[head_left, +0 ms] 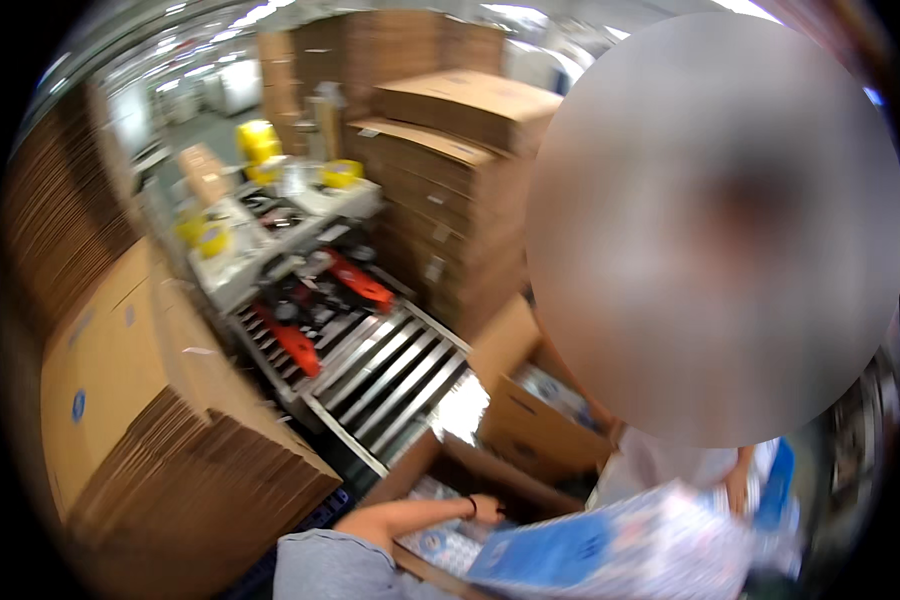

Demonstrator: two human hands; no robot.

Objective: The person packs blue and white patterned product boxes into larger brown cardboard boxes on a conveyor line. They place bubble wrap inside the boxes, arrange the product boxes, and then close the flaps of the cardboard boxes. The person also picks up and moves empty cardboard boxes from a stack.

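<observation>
Left hand (487,508), black band at the wrist, is inside the near box (505,482), by its far wall; fingers look bent, but blur means I can't tell whether they grip anything. Right hand isn't visible, so can't tell its state. Big blue-and-white pack (590,552) lies slanted across the box's right side, partly over the opening, not fully in. Other packs (440,548) are already down inside, beside the forearm.

So, judged from this: near box is part filled, top open, not sealed; the big pack is the obvious bit left. How many layers are in, can't tell (pack and arm hide most of it).

Co-worker's hand (738,487) is near the pack's far end; contact unclear. Just beyond, a second box (535,432) stands with flaps up and packs (560,395) inside, also unsealed.

Farther: roller conveyor (405,365), then a red-and-black machine (315,300) at its end, probably the taper. Yellow tape rolls (341,173) sit on the table behind. Flat cardboard stack (185,440) on the left, apparently unused.
</observation>
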